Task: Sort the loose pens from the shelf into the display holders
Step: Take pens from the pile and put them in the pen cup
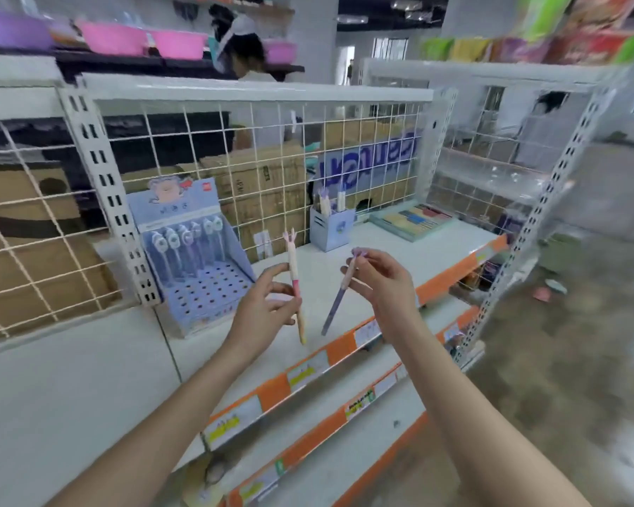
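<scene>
A person's two hands are holding novelty pens above a white metal shop shelf point(399, 258) with an orange price strip along its front edge. The left hand point(268, 305) is pinching a slim pink-and-cream pen with a forked topper point(294, 278) between thumb and curled fingers, its tip pointing down and its lower barrel partly covered by the fingers. The right hand point(377, 279) is gripping a purple pen point(339, 296) near its top, the topper mostly hidden inside the fingers and the barrel slanting down to the left. Behind the left hand, a pale blue cardboard display stand with a perforated base point(202, 272) is sitting against the white wire grid back panel point(271, 148), a row of capped pens standing along its rear holes; its printed header is too blurred to read. Farther right, a small blue square pen cup point(332, 228) is holding a few pens, with a flat tray of coloured items point(414, 219) beside it, too soft to identify. Pink and purple plastic basins point(114, 36) are lining a higher shelf, smeared by motion blur.
</scene>
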Motion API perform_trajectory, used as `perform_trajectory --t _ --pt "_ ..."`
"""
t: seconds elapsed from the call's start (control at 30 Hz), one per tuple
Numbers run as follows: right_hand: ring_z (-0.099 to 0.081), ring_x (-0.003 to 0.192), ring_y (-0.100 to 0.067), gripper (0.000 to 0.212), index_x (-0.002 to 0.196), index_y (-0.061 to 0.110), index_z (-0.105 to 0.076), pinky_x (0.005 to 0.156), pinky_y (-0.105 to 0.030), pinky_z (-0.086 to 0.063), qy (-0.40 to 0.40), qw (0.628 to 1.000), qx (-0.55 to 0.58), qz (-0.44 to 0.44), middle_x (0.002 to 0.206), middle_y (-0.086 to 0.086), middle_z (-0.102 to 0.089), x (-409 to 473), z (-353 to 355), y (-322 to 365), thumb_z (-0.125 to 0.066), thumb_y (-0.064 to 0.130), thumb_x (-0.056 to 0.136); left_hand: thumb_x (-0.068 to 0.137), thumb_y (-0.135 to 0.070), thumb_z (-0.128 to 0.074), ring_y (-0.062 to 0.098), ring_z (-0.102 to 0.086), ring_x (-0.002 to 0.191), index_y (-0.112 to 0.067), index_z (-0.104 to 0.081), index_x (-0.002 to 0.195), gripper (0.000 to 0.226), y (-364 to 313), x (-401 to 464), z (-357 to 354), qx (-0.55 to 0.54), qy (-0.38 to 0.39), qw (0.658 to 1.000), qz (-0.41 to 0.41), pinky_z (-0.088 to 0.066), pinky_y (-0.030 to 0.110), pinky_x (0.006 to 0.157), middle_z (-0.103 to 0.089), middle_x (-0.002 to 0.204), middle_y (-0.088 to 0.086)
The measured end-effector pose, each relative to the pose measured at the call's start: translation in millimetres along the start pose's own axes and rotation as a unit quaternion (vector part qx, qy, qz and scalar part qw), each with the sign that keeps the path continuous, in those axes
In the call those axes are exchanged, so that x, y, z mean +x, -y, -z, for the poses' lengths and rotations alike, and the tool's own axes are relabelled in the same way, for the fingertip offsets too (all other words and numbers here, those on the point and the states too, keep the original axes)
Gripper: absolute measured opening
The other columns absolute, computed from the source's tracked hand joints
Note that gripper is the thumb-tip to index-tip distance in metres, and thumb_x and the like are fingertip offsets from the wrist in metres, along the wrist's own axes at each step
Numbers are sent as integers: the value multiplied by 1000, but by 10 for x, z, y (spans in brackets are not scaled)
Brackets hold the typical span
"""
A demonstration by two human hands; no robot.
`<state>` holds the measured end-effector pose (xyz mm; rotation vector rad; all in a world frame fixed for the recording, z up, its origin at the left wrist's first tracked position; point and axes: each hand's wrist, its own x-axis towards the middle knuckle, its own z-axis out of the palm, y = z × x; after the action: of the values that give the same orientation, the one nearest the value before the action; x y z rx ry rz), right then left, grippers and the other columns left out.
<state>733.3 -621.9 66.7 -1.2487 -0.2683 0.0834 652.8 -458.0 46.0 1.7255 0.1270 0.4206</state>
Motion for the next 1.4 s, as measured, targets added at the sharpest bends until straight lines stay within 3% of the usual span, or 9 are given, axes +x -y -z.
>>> perform_trajectory --t 0.17,0.3,0.63,0.73,0.93,1.03,1.17,1.3,1.4 --pt "-64 89 -23 14 89 11 -66 83 -37 -55 -35 999 -35 13 90 -4 -68 293 331 100 -55 2 91 88 -8 -62 21 -68 81 -37 -45 115 43 4 324 -325 16 21 1000 -10 -57 27 67 -62 97 4" --pt "-64 96 -22 12 90 11 -66 87 -40 -54 -37 998 -42 3 94 0 -69 618 418 91 -57 4 91 88 -8 -61 22 -68 82 -33 -45 120 44 57 660 -434 29 29 999 -8 -56 31 71 -62 98 4" --pt "-63 86 -20 10 90 14 -67 75 -31 -52 1 993 -114 -5 90 -3 -68 1847 380 102 -59 9 90 88 -5 -60 23 -66 81 -29 -46 122 44 361 1879 -666 5 27 1000 -8 -54 26 67 -61 98 4" --pt "-63 85 -20 10 89 14 -66 75 -31 -52 21 990 -139 -3 90 -2 -67 2218 337 154 -58 9 91 88 -1 -59 17 -63 75 -26 -44 121 44 414 2254 -670 -14 10 1000 -5 -53 19 62 -61 97 6" --pt "-61 82 -24 18 78 19 -68 80 -41 -52 33 991 -127 10 81 -1 -65 2791 261 211 -60 7 89 87 1 -59 -2 -61 61 -43 -44 104 49 408 2788 -613 -22 -31 998 -40 -49 16 65 -58 85 -4" --pt "-59 81 -24 13 84 13 -68 85 -43 -52 42 991 -129 7 82 -5 -64 3023 253 183 -60 5 89 86 -1 -61 0 -64 66 -41 -44 107 48 353 2971 -567 -28 -57 997 -50 -54 27 72 -59 88 -3" --pt "-61 80 -25 10 94 2 -67 82 -43 -54 63 991 -118 8 83 -9 -63 3305 224 135 -59 6 89 86 -3 -61 4 -67 72 -40 -41 109 48 217 3185 -545 -16 -94 993 -76 -54 18 67 -60 93 2" --pt "-63 82 -24 16 102 -1 -65 78 -36 -57 79 992 -95 4 91 -12 -65 3527 181 77 -58 7 90 86 -7 -62 13 -68 81 -36 -41 117 47 221 3265 -557 4 -134 988 -71 -55 20 68 -62 97 5" --pt "-63 77 -20 14 100 0 -65 75 -32 -57 82 994 -70 1 84 -7 -64 3672 154 49 -58 7 90 85 -6 -63 18 -68 84 -43 -42 110 50 265 3244 -565 8 -164 985 -60 -56 26 71 -62 96 10"
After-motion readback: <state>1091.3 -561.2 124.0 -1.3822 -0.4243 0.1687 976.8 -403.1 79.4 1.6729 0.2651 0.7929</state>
